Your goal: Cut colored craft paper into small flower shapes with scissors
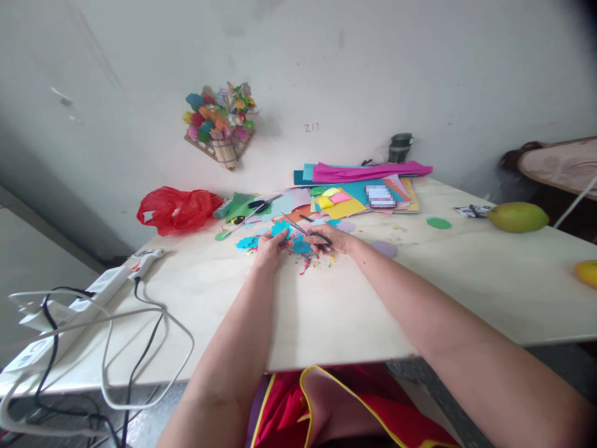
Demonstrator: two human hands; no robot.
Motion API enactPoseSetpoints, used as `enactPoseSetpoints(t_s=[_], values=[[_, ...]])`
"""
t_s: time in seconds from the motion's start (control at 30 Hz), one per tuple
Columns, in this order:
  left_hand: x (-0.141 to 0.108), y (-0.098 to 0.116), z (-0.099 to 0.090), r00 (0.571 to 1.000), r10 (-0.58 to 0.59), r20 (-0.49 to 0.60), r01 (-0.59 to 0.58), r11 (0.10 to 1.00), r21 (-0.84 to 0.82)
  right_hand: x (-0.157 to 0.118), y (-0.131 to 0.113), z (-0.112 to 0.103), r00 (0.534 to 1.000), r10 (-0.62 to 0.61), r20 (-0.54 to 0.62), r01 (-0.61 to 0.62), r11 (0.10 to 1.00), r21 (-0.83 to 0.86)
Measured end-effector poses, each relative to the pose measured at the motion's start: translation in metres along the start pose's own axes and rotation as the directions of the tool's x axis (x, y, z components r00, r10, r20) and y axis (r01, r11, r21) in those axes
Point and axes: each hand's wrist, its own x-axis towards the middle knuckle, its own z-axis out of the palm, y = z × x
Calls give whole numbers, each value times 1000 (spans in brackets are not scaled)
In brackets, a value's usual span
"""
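Head view shows the two hands close together over the worktop (317,330), with a narrow gap between them. The left hand (273,246) pinches a blue paper flower (280,228); the right hand (326,239) grips the scissors (299,227), whose blades point toward that flower. Coloured scraps (319,262) lie just below the fingers, and from there a wide pale stretch of worktop runs between the forearms to the front edge. Beyond the hands, papers and a phone (380,196) crowd the side nearest the wall, a pink sheet (373,172) lying across the back. A second pair of scissors (259,204) rests left of these, near a red plastic bag (175,210) by the far left edge. A power strip (100,292) follows the left edge, its cables (158,311) looping over the front edge. Rightward, past a green disc (438,223), a large fruit (517,217) sits near the far right edge.
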Motion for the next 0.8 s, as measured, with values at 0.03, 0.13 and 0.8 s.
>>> enactPoseSetpoints(t_s=[0.03,0.13,0.8], values=[[0,0,0,1000,-2,8,2,1000,7,0,0,0,1000,1,-3,-1,1000,-6],[-1,1,1,1000,-6,16,6,1000,21,1,1,-1,1000,2,-6,-2,1000,-21],[-3,-1,1,997,-37,64,34,998,49,5,9,-2,1000,16,19,-16,1000,19]])
